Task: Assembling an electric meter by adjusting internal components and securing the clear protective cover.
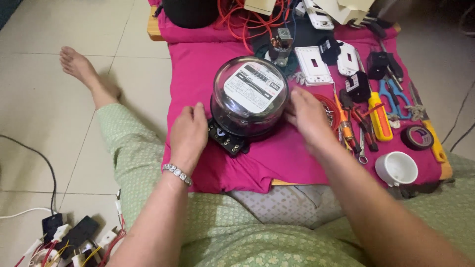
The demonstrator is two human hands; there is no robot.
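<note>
The meter (250, 96), round with a clear dome on a black base, sits at the middle of the pink cloth (198, 64), towards its near edge. Left hand (189, 132) rests against the base's left side, fingers curled loosely, not closed round it. Right hand (308, 114) lies open against the dome's right side, somewhat blurred. Pliers and screwdrivers (378, 116) lie just right of it. A white cup (397, 168) and tape roll (417, 137) sit near the right corner.

Count on the pink cloth

One domed electricity meter (250, 96), two hands (189, 133) (308, 114), one tape roll (417, 137), one white cup (396, 168), two white switch plates (313, 65) (317, 15), one yellow-handled screwdriver (380, 116).
</note>
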